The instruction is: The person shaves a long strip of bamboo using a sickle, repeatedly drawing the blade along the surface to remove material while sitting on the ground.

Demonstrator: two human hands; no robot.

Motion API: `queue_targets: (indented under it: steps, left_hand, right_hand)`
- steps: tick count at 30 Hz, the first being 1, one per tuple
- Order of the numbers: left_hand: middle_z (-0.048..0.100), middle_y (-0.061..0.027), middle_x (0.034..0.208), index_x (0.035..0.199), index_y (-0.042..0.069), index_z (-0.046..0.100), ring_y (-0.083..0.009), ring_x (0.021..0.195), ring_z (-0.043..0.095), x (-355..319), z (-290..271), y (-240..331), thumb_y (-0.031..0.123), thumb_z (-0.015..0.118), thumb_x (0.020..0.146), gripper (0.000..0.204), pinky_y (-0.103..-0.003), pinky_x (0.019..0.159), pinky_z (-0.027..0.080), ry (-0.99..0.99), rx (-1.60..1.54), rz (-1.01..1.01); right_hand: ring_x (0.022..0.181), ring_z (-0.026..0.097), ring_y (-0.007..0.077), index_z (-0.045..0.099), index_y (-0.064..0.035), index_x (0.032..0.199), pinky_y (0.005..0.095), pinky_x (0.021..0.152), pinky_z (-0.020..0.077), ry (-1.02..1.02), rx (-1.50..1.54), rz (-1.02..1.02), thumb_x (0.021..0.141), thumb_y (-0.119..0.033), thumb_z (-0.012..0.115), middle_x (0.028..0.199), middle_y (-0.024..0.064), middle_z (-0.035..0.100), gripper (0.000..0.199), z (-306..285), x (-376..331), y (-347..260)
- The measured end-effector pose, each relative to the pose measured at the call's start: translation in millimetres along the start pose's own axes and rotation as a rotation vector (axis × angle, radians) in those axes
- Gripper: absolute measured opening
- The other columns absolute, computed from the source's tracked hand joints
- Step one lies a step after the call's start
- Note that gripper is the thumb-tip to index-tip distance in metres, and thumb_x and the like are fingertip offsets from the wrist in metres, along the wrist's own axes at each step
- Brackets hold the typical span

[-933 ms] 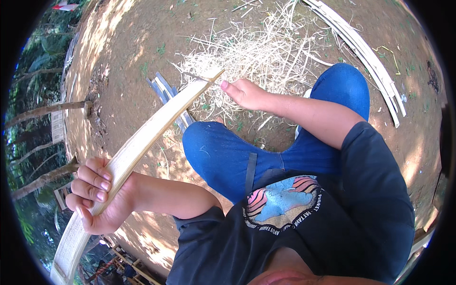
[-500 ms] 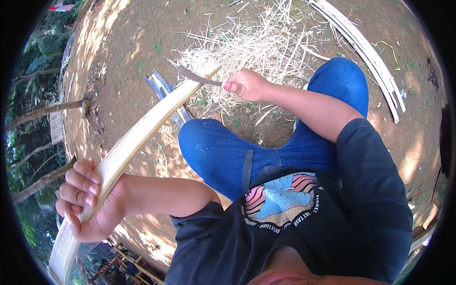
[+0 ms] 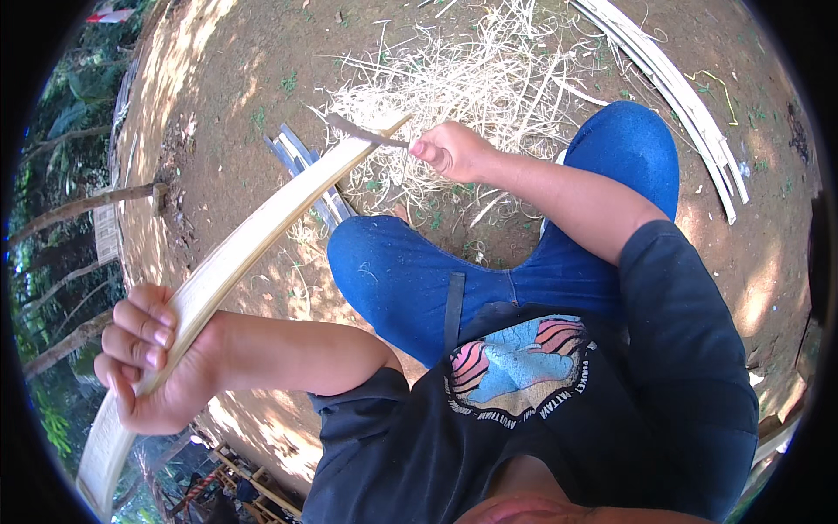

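Outdoors, a person sat on bare dirt ground (image 3: pixel 218 96) with knees bent in blue trousers. The left hand (image 3: pixel 148 349) was clenched around a long pale bamboo strip (image 3: pixel 253 236), fingers wrapped over its upper face and the thumb below. The strip ran diagonally from the lower left edge of the view, through that hand, up to its far end near the top centre. The right hand (image 3: pixel 454 150) was closed in a fist on the handle of a knife (image 3: pixel 362 133); the handle itself was hidden inside the fist. The dark blade pointed left (away from the fist) and lay across the far end of the strip, touching it.

A heap of pale shavings (image 3: pixel 471 79) covered the ground just beyond the right hand. Several flat grey-blue slats (image 3: pixel 301 166) lay on the dirt beneath the strip, near the left knee. A bundle of long pale strips (image 3: pixel 676 96) lay curved along the ground at the upper right, well apart from both hands.
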State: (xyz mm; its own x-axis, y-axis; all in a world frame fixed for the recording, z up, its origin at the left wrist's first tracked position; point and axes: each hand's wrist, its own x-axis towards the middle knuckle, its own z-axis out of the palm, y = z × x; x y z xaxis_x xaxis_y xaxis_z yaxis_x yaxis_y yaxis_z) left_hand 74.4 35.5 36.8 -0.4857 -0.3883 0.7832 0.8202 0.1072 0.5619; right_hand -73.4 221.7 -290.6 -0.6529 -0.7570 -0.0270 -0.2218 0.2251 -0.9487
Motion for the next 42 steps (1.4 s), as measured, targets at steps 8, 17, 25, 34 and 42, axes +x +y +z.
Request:
queue_targets:
  steps: [8, 17, 25, 34, 42]
  left_hand:
    - [0.046, -0.0021, 0.048, 0.062, 0.014, 0.051, -0.0139, 0.040, 0.040, -20, -16, -32, 0.023, 0.049, 0.080, 0.020, -0.027, 0.042, 0.033, 0.066, 0.002, -0.051]
    - [0.041, 0.0001, 0.044, 0.055, 0.015, 0.048, -0.0123, 0.038, 0.036, 4, -8, -8, 0.022, 0.050, 0.076, 0.023, -0.025, 0.042, 0.030, 0.128, 0.067, -0.022]
    - [0.039, 0.0001, 0.043, 0.055, 0.015, 0.044, -0.0123, 0.036, 0.036, -17, -17, -43, 0.020, 0.049, 0.076, 0.022, -0.025, 0.037, 0.030, 0.216, 0.074, -0.023]
    - [0.031, 0.0040, 0.042, 0.050, 0.019, 0.036, -0.0096, 0.036, 0.030, 39, -16, 78, 0.025, 0.050, 0.068, 0.023, -0.023, 0.040, 0.027, 0.107, 0.033, 0.188]
    - [0.032, 0.0024, 0.043, 0.052, 0.016, 0.040, -0.0123, 0.039, 0.029, 10, -46, 56, 0.024, 0.052, 0.070, 0.023, -0.027, 0.042, 0.027, 0.229, 0.158, 0.242]
  right_hand:
    - [0.048, 0.052, 0.0227, 0.051, -0.0066, 0.051, 0.0399, 0.049, 0.0426, -0.117, 0.120, 0.051, 0.088, -0.085, 0.021, 0.045, 0.0072, 0.043, 0.091, 28, -14, -77]
    - [0.043, 0.047, 0.0182, 0.052, -0.0084, 0.055, 0.0380, 0.046, 0.0406, -0.023, -0.069, 0.114, 0.089, -0.084, 0.021, 0.047, 0.0028, 0.043, 0.088, -3, 3, -30]
    - [0.044, 0.049, 0.0222, 0.051, -0.0084, 0.052, 0.0388, 0.045, 0.0380, -0.094, 0.163, -0.259, 0.091, -0.080, 0.029, 0.046, 0.0041, 0.047, 0.084, 24, -27, -126]
    - [0.048, 0.040, 0.0145, 0.040, -0.0128, 0.052, 0.0378, 0.052, 0.0414, 0.115, -0.021, 0.511, 0.091, -0.082, 0.018, 0.051, -0.0006, 0.037, 0.082, -21, 16, -1]
    - [0.043, 0.046, 0.0149, 0.034, -0.0160, 0.051, 0.0372, 0.062, 0.0501, 0.210, 0.192, 0.424, 0.095, -0.075, 0.013, 0.046, -0.0013, 0.034, 0.077, 2, 24, -18]
